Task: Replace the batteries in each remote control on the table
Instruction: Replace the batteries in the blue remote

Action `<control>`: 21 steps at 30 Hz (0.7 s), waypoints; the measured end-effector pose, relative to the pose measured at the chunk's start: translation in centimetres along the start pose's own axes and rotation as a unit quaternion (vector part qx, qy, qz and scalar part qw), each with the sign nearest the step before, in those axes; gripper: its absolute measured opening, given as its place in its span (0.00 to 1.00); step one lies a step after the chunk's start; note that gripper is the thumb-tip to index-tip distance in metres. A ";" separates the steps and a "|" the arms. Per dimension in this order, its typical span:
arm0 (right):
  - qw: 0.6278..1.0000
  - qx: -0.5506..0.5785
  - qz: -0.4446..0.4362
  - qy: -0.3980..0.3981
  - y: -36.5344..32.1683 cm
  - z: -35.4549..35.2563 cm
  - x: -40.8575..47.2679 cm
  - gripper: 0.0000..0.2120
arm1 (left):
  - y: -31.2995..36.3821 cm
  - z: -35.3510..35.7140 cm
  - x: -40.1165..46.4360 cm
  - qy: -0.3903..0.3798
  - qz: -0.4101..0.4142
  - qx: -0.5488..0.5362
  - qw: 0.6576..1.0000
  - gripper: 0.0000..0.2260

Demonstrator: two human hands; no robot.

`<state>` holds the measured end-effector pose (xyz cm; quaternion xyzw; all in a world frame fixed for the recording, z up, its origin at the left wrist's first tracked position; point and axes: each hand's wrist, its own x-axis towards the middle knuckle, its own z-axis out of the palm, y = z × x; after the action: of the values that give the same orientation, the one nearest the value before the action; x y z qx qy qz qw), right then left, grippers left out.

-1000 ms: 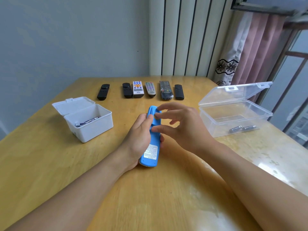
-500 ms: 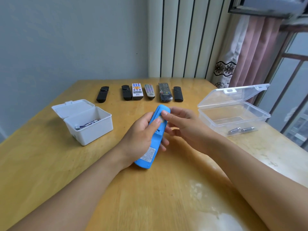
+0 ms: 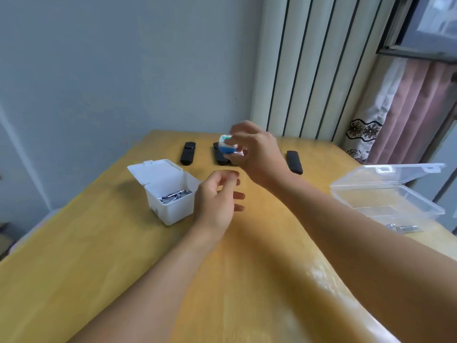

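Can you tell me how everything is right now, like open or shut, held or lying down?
white box: lid open, batteries inside.
clear box: lid open, looks empty.
blue remote: held up in the air.
right hand: gripping the blue remote.
left hand: empty, fingers loosely curled.
black remotes: lying flat in a row.
two batteries: lying on the table beside the clear box.

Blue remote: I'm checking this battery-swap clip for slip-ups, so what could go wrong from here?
The right hand holds the blue remote in its fingertips, raised above the row of black remotes; it could slip and knock them. The empty left hand hovers right beside the open white box of batteries and might tip it. The frame is blurred, so the hold is hard to judge.
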<state>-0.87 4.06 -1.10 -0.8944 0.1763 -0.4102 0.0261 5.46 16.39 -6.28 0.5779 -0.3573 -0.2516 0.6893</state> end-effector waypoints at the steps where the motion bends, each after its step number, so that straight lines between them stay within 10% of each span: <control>1: 0.999 -0.026 -0.016 -0.017 0.6 1.6 0.7 0.11 | -0.2 -0.2 0.2 0.025 0.007 -0.006 1.000 0.09; 21: 0.974 -0.081 0.087 -0.194 5.9 14.2 5.9 0.18 | -2.3 0.3 0.9 0.031 0.006 0.063 0.998 0.13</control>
<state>11.50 -4.88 -7.41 -0.9374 0.2774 -0.2091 0.0230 5.89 15.03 -8.30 0.6255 -0.3541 -0.2063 0.6639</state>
